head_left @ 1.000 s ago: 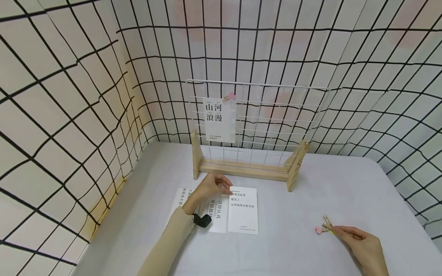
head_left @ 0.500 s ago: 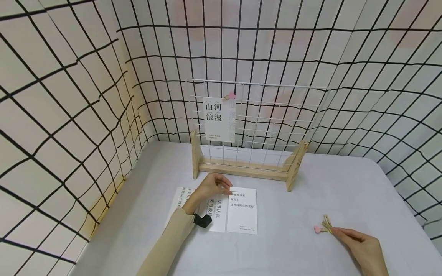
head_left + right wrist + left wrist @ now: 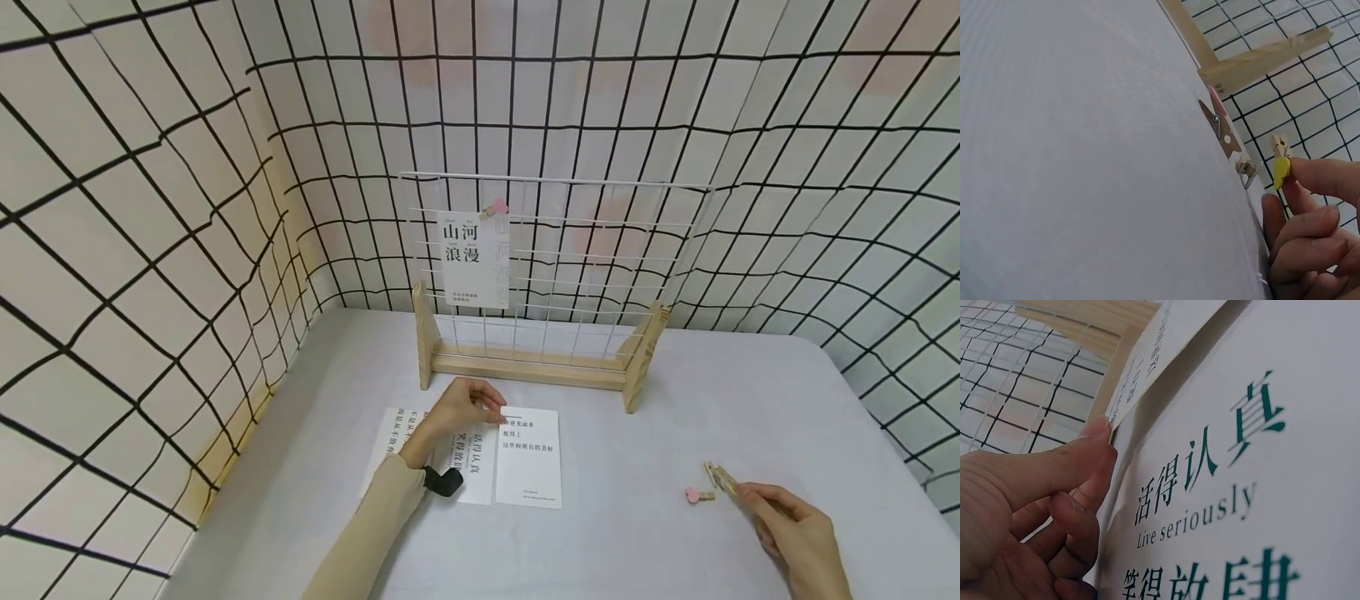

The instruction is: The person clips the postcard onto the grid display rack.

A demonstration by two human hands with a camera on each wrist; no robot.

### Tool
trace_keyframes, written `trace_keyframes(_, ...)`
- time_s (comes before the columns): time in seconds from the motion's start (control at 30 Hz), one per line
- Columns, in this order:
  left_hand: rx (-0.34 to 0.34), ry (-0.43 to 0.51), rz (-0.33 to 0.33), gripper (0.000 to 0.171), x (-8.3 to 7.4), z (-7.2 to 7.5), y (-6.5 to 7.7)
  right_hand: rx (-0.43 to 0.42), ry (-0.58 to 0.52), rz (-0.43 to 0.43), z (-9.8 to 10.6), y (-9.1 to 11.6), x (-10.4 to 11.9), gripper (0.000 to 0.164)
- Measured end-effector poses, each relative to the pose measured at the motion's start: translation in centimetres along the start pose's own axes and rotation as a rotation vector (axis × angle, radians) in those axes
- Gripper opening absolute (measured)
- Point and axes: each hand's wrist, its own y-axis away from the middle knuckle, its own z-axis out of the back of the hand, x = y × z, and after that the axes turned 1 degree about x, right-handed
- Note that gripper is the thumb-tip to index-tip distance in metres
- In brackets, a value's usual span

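My left hand (image 3: 457,412) pinches the upper left corner of a white printed card (image 3: 528,475), between thumb and forefinger in the left wrist view. Beneath and beside that hand lie a card with green lettering (image 3: 1210,456) and another printed card (image 3: 388,442), partly covered by the forearm. On the right, my right hand (image 3: 795,525) pinches a small wooden clothespin with a yellow decoration (image 3: 1282,170) by its yellow end, jaw end pointing away. Just left of it on the table lie a pink-heart clothespin (image 3: 697,496) and another small wooden clothespin (image 3: 1246,169).
Behind the cards stands a white wire grid rack (image 3: 600,250) on a wooden base (image 3: 525,367). One card (image 3: 476,275) hangs on its left part under a pink-heart clip (image 3: 495,208). Black grid panels (image 3: 360,108) enclose the white-covered table (image 3: 600,533).
My right hand has shifted slightly right, drawing the yellow clothespin apart from the other clothespins. The left hand keeps its pinch on the card, nearly still.
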Motion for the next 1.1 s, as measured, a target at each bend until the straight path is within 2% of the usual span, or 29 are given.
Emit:
trace_keyframes(0.1, -0.003, -0.006, -0.004, 0.024, 0.0, -0.1, 0.0, 0.03, -0.059, 0.007, 0.2, 0.1, 0.0, 0.009)
trace_keyframes(0.2, -0.009, -0.021, -0.003, 0.023, 0.0, -0.2, -0.1, 0.035, -0.082, -0.02, 0.1, 0.1, 0.0, 0.007)
trace_keyframes(0.4, -0.011, -0.034, -0.016, 0.022, 0.3, -0.3, -0.2, 0.044, -0.083, -0.049, 0.1, -0.1, 0.0, 0.009)
trace_keyframes(0.53, -0.01, -0.037, -0.023, 0.022, 0.3, -0.3, -0.2, 0.092, -0.119, -0.018, 0.5, 0.0, -0.1, 0.009)
trace_keyframes(0.73, -0.012, -0.054, -0.019, 0.022, 0.2, -0.4, 0.0, 0.18, -0.225, 0.013, 1.3, -0.2, -0.6, 0.018)
trace_keyframes(1.0, -0.027, -0.042, 0.009, 0.019, 0.1, -0.4, 0.1, 0.206, -0.337, 0.087, 1.7, -0.4, -0.9, 0.018)
trace_keyframes(1.1, -0.023, -0.038, 0.007, 0.017, 0.1, -0.4, 0.0, 0.259, -0.386, 0.119, 1.8, -0.5, -1.0, 0.019)
